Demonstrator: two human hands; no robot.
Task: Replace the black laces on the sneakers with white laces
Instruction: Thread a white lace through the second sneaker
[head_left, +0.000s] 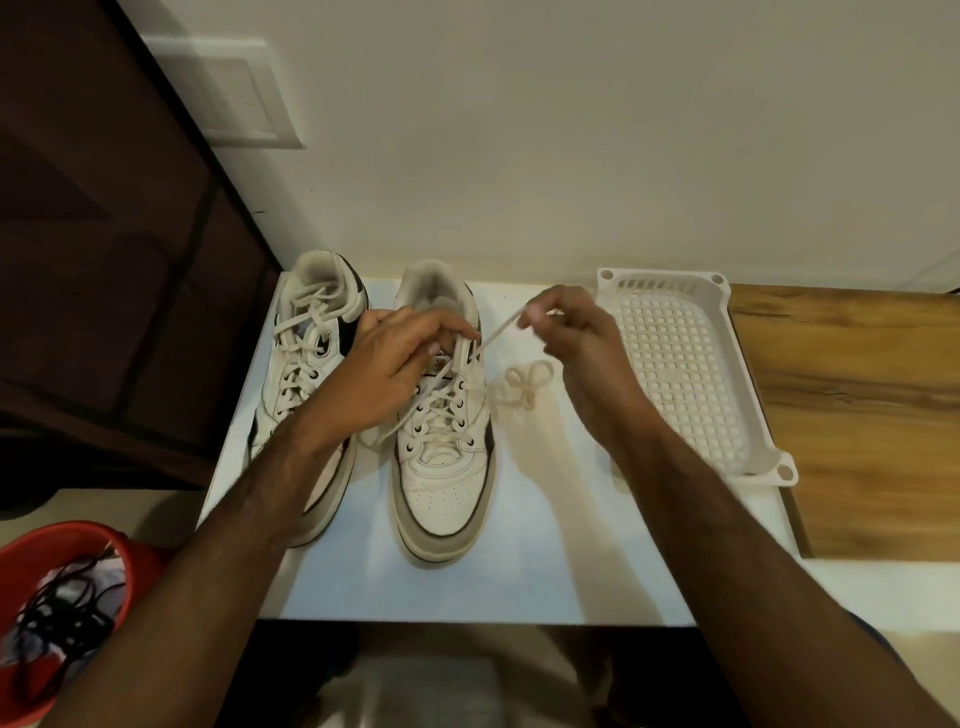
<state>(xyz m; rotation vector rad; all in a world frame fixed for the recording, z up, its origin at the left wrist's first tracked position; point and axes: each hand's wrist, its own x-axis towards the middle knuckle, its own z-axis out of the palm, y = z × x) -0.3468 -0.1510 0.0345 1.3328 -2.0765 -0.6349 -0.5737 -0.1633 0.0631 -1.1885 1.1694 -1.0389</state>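
A white table (519, 545) stands against a pale wall, with a wooden surface (857, 415) to its right. On the table, two white sneakers with black trim stand side by side, toes toward the viewer. The left sneaker (306, 374) is fully laced in white. The right sneaker (441, 441) is laced most of the way up. The left hand (395, 374) rests on its tongue, fingers curled at the top eyelets. The right hand (571, 332) pinches the white lace (493, 338), pulled taut; its loose end coils beside the shoe. An empty white perforated tray (691, 374) sits to the right. A red bucket (62, 613) at lower left holds black laces (57, 618).
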